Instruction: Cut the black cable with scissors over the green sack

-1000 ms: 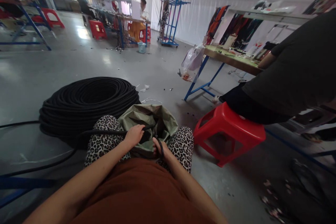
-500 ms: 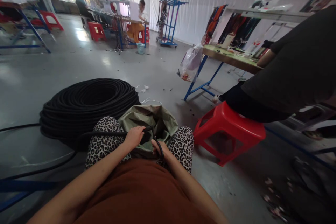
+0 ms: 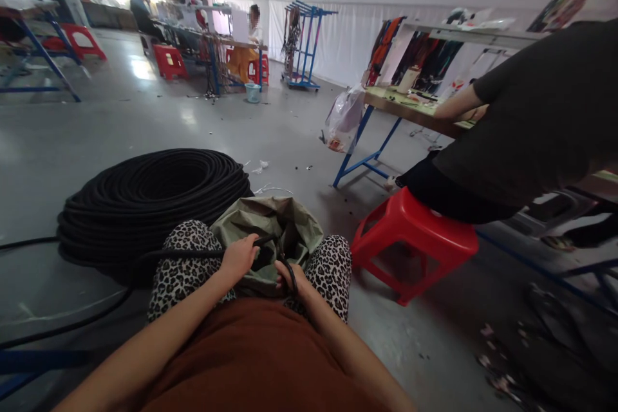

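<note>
Down on the floor to your left sat the big coil of black cable (image 3: 149,203), ribbed rings stacked into a fat doughnut, matte and rubbery. From it one strand, the black cable (image 3: 193,251), ran across your leopard-print knee, its long axis lying left to right, straight into your left hand (image 3: 239,257). That grip was closed over the cable, fingers curled down on top, just at the mouth of the olive-green bag (image 3: 270,225) wedged between your knees, soft and crumpled cloth with its rim folded open. Your left hand was the nearer one to the incoming strand; your right hand (image 3: 290,277) sat just beside it, closer to your lap, with a loop of the same cable curving over its fingers. Whether that grip pinched tight, I could not tell. Further right stood a red plastic stool (image 3: 415,244), glossy and moulded, with a co-worker in dark clothes (image 3: 531,122) seated on it at a tabletop (image 3: 410,112).
</note>
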A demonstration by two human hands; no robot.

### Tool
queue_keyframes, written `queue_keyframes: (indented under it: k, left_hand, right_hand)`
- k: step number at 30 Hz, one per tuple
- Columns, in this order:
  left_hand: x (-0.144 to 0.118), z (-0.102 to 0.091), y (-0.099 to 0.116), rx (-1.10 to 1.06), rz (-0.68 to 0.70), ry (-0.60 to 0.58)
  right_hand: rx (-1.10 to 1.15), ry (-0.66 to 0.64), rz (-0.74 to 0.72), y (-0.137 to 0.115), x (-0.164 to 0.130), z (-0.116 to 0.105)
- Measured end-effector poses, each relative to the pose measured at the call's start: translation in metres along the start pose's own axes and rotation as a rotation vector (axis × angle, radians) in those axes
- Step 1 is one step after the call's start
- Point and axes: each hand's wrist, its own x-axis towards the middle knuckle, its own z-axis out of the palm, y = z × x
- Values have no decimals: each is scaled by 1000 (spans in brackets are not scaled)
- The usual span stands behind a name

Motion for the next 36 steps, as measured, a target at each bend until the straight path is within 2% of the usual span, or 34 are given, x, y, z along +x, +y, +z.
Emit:
queue_keyframes:
  k: [5,10,17,22,30,36]
  left_hand:
    - [-11,3,8,-4,63,-101]
    - [-21,1,17,25,93,-198]
    - [-23,3,13,21,135,-236]
    - [-28,9,12,31,162,-282]
    - [-25,14,12,50,72,-303]
    - [-24,16,9,42,76,-295]
  right_hand:
    - [260,90,-8,-8,0,-1]
    - [385,88,-48,-10,-2,1]
    - [271,148,-193,-3,7,-1]
    - [177,125,-241,-1,8,-3]
    - [55,130,-275,1,9,-1]
    - [-54,117,-335,10,17,2]
